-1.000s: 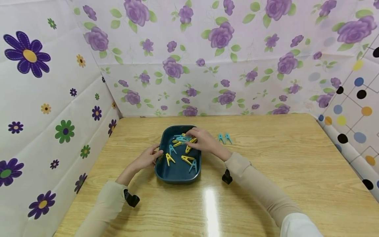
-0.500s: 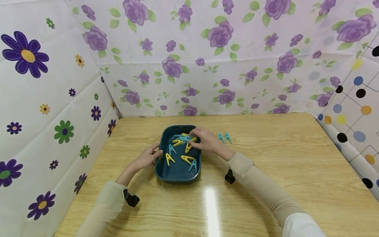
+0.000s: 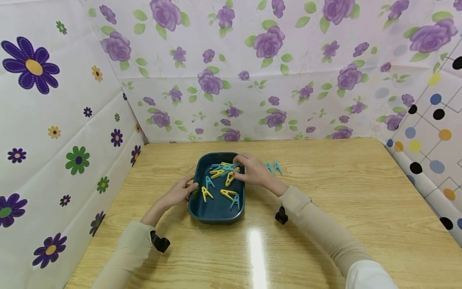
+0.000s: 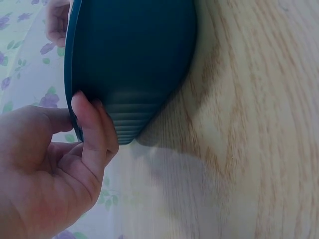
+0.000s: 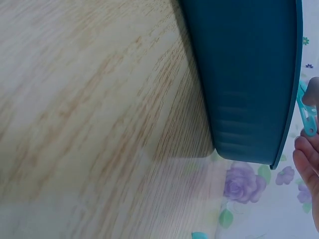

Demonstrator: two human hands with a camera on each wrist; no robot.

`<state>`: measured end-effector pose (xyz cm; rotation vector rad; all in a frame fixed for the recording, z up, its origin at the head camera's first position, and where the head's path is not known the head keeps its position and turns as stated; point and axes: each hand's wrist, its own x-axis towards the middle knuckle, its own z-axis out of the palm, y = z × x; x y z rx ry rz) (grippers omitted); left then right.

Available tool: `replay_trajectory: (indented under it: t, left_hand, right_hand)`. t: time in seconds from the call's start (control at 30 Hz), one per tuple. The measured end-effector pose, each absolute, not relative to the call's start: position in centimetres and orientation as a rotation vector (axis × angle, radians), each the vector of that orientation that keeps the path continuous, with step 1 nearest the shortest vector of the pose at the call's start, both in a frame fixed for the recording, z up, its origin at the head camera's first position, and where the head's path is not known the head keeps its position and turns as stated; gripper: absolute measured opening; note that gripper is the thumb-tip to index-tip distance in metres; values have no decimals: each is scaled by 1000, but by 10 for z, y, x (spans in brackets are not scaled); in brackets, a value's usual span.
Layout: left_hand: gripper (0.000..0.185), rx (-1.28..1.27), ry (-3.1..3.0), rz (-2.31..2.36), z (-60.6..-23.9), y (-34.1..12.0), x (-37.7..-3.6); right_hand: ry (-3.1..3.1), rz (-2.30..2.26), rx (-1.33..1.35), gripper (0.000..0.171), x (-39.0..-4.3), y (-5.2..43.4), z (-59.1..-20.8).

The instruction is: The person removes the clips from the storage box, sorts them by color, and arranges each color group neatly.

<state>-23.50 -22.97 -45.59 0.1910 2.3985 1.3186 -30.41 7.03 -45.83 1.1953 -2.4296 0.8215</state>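
A dark teal plastic tub (image 3: 215, 212) sits on the table with several blue and yellow clothespins inside. My left hand (image 3: 178, 193) grips its left rim, thumb on the inner side and fingers curled against the outer wall (image 4: 134, 55). Over the far right part of the tub, my right hand (image 3: 254, 171) pinches a light blue clothespin (image 5: 307, 113) between thumb and fingers. Beneath it lies a cluster of clothespins, including a yellow clothespin (image 3: 229, 179). Nearer the front are another yellow clothespin (image 3: 205, 194) and a blue clothespin (image 3: 235, 202).
Two blue clothespins (image 3: 277, 168) lie on the wooden table (image 3: 343, 192) right of the tub, partly behind my right hand. Floral cloth (image 3: 231, 108) hangs along the table's back edge, and patterned sheets stand at both sides.
My right hand has shifted slightly right and up from the cluster, lifting a blue clothespin. The left hand and the tub stay in place.
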Motion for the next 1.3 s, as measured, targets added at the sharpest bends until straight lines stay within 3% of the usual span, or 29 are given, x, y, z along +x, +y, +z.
replay_trajectory:
  t: [0.97, 1.3]
  left_hand:
    - [52, 173, 2381, 1332, -451, -226, -232]
    - [53, 168, 2367, 1344, -450, -228, -232]
  right_hand:
    - [-2478, 783, 1004, 24, -308, 100, -460]
    - [-2550, 881, 829, 21, -306, 109, -462]
